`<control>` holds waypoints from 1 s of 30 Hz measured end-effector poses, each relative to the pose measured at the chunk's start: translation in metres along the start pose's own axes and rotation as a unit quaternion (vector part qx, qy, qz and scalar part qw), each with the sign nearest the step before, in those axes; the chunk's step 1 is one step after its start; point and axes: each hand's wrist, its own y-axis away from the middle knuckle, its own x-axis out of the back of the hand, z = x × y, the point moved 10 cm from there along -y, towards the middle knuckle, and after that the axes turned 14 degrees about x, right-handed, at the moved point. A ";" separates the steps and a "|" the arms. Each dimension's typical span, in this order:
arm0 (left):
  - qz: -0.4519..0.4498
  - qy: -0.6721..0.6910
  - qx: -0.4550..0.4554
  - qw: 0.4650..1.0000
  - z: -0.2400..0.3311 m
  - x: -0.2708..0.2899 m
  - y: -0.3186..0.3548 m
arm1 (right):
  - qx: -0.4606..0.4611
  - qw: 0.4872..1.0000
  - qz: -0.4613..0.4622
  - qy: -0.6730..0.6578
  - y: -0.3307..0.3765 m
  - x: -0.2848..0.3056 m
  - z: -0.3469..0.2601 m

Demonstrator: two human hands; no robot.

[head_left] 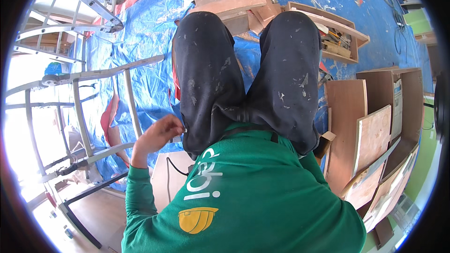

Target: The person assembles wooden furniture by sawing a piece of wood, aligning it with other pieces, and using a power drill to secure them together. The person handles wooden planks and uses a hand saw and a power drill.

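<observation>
My left hand (161,134) is beside my left thigh, its fingers curled in and pinched together at the side of the dark, paint-spotted trousers (206,75). A small pale speck shows at the fingertips, too small to name. My right arm (313,166) in its green sleeve goes down behind my body on the right, and the right hand is hidden. Next to that sleeve is a small open cardboard box (326,139).
Aluminium ladders (77,112) stand close on my left. Wooden boards (225,0) and a wooden tray (355,56) of tools lie ahead on a blue tarp (145,33). At the right is a wooden cabinet (408,93) with panels. A black cable (168,178) runs near my left elbow.
</observation>
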 end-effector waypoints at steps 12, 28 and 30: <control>0.023 -0.030 0.076 0.996 0.004 -0.024 -0.007 | -0.076 0.995 0.020 0.059 -0.004 -0.023 0.014; 0.311 0.070 -0.069 0.945 -0.054 -0.026 0.021 | -0.134 0.991 0.011 0.027 0.010 -0.067 0.061; 0.342 -0.014 -0.089 0.935 -0.055 -0.035 0.029 | -0.122 0.992 -0.010 0.032 0.003 -0.071 0.058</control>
